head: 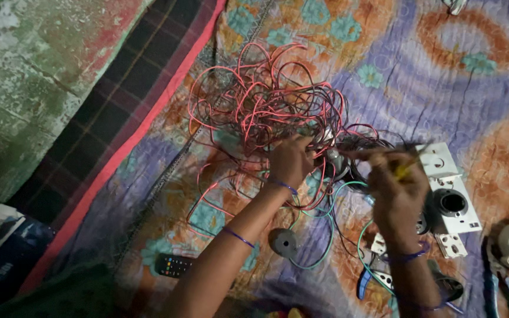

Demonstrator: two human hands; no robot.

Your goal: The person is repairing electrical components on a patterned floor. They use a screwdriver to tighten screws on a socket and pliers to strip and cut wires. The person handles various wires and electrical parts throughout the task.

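Item: tangle of wires (266, 106), red, pink and black, heaped on the patterned quilt (419, 70) at mid-scene, its loops spreading far and left, with green and dark strands trailing near.

Left hand (290, 160): at the near right edge of the tangle, grip closed among the strands; just what it pinches cannot be told. Purple bands sit on wrist and forearm.

Right hand (393, 191): just right of the left hand, grip clamped on a screwdriver (405, 171) with a yellow handle, its dark shaft pointing left toward a small metal-coloured fitting (336, 160) between the hands.

White socket plate (452, 194): on the quilt, just right of the right hand, round dark opening showing.

Grey round disc (283, 241): near, beside the left forearm.

Remote control (175, 265): dark, near left.

Blue-handled pliers (365, 284): near, beside the right wrist.

Dark checked cloth (113, 118) with red edge: left of the quilt.

Green painted wall (25, 70): far left.
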